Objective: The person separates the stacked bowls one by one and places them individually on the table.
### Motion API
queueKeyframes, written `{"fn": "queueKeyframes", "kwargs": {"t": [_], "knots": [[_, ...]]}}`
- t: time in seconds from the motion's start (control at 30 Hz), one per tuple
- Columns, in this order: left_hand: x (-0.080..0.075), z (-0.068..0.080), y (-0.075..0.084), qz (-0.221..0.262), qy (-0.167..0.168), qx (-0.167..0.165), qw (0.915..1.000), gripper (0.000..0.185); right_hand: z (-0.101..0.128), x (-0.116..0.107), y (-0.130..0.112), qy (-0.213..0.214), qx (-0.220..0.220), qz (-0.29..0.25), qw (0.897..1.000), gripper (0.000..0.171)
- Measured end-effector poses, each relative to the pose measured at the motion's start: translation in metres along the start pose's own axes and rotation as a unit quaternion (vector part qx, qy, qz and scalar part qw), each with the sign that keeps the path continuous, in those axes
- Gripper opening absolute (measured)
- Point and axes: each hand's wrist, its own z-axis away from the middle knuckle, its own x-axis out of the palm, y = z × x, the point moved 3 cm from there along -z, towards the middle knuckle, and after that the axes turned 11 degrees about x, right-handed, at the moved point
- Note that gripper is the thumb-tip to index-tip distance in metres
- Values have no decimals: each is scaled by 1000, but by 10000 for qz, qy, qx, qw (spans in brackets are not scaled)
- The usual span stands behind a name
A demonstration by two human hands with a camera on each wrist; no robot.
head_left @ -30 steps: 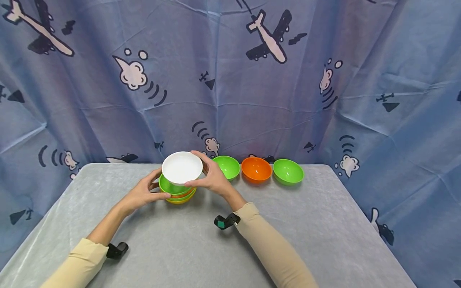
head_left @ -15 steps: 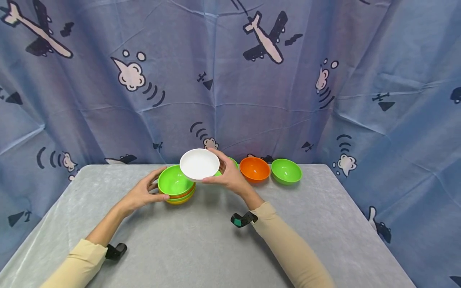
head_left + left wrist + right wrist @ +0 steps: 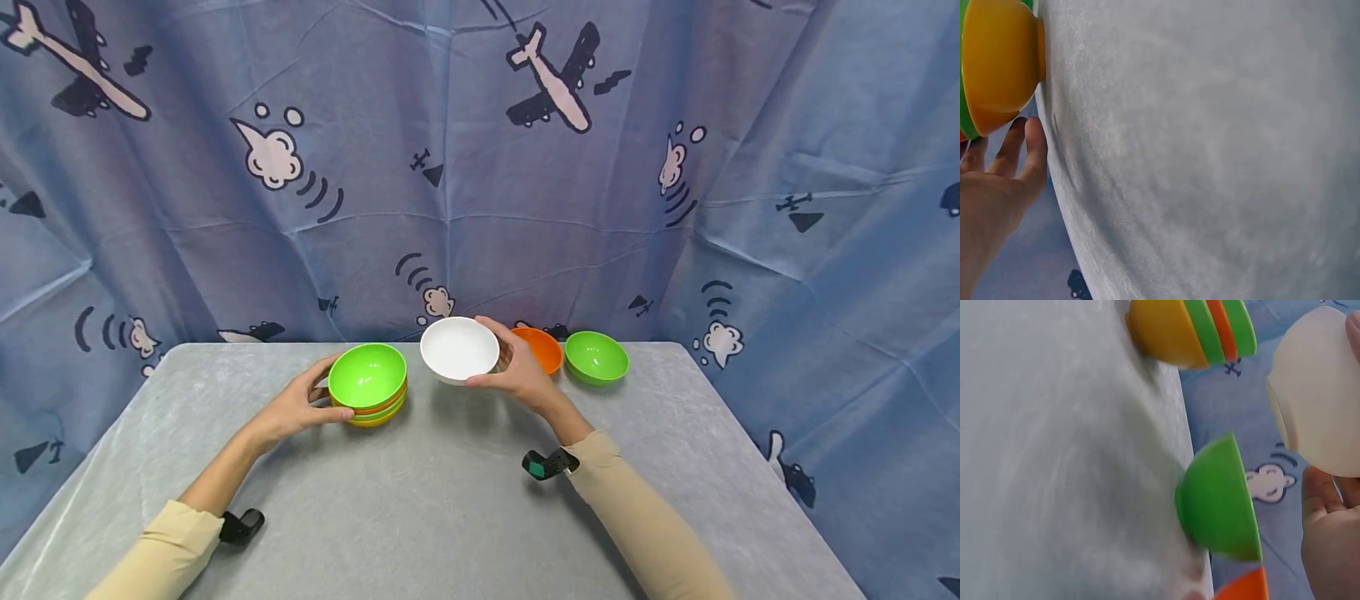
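The curtain [image 3: 480, 167], blue with printed planes and clouds, hangs behind the desk [image 3: 450, 500]; no legible writing or brand shows anywhere. On the desk, the stack [image 3: 368, 387] of nested bowls, green on top over orange, green and yellow, sits in the left hand [image 3: 296, 406], whose grip curls round its near side, judged to steady it. The right hand [image 3: 517, 375] grips the white bowl [image 3: 459, 350] by its rim, thumb on the near edge and fingers behind, held level above the desk, clear of the stack. Just beyond that grip stand an orange bowl [image 3: 542, 348] and a green bowl [image 3: 596, 357]; another green bowl [image 3: 1219, 503] shows in the right wrist view, beneath the white bowl.
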Motion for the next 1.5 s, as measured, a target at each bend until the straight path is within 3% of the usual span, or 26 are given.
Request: {"fn": "queueKeyframes", "kwargs": {"t": [0.23, 0.73, 1.03, 1.5], "knots": [[-1, 0, 1, -38, 2, 32, 10000, 90, 14, -29, 5, 293, 280, 311, 9987, 98], [-1, -1, 2, -72, -12, -270, 9996, 92, 40, -70, 11, 449, 551, 593, 9957, 99], [-1, 1, 7, -82, -17, -212, 9997, 90, 56, -97, 12, 578, 748, 799, 9923, 96], [-1, 0, 6, -80, 23, -223, 9997, 89, 98, -171, -3, 1123, 970, 1622, 9755, 93]]}}
